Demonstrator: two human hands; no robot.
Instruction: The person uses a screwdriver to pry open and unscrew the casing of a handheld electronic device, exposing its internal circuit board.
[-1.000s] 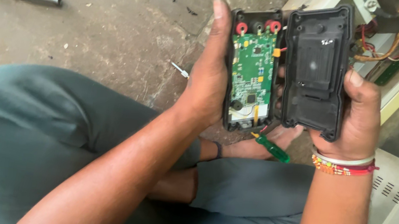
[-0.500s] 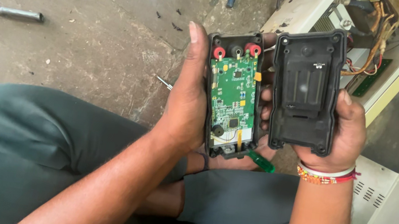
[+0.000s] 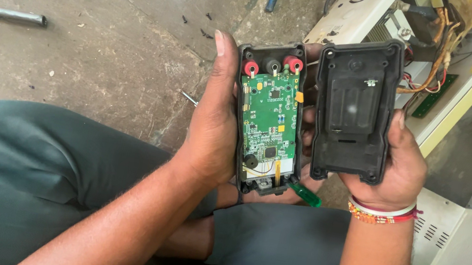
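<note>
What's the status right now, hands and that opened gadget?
Left hand grips opened meter body, green circuit board showing. Right hand holds black back cover. Nothing between them.

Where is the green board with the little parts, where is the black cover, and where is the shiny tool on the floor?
green circuit board (image 3: 270, 119), head view, middle of the board
black back cover (image 3: 350, 116), head view, centre of its inner face
metal tool (image 3: 9, 15), head view, on its shaft

Back cover (image 3: 353, 110) now apart from meter body (image 3: 268, 119), tilted.
</note>
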